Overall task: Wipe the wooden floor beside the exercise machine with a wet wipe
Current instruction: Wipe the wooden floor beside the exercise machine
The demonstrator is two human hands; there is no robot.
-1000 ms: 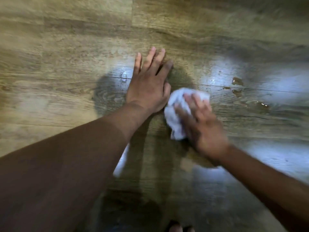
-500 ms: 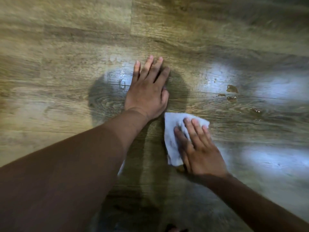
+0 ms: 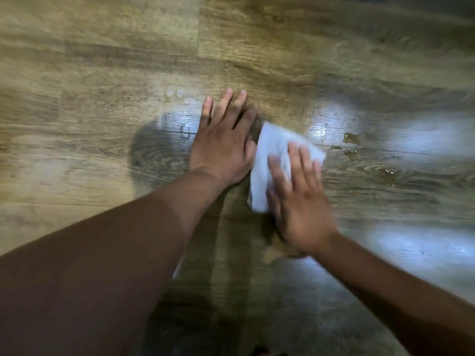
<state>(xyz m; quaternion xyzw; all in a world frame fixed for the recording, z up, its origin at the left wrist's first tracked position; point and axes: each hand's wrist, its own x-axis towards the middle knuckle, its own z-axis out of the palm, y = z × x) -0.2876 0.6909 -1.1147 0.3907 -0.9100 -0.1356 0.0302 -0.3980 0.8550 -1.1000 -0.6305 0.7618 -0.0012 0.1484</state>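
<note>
A white wet wipe [image 3: 270,155] lies spread on the wooden floor [image 3: 102,124] at the centre of the view. My right hand [image 3: 298,201] presses down on its near half with straight fingers and is blurred by motion. My left hand [image 3: 223,145] rests flat on the floor just left of the wipe, fingers straight and pointing away, its thumb side touching the wipe's edge. The floor around both hands shines wet. The exercise machine is out of view.
A few small brownish drops [image 3: 350,138] and smears [image 3: 386,173] sit on the planks right of the wipe. Bright light reflections [image 3: 416,134] lie across the wet floor on the right. Plank seams run left to right.
My right hand has slid the wipe away from me again, after pulling it back toward me half a second ago. My left hand has stayed planted on the floor.
</note>
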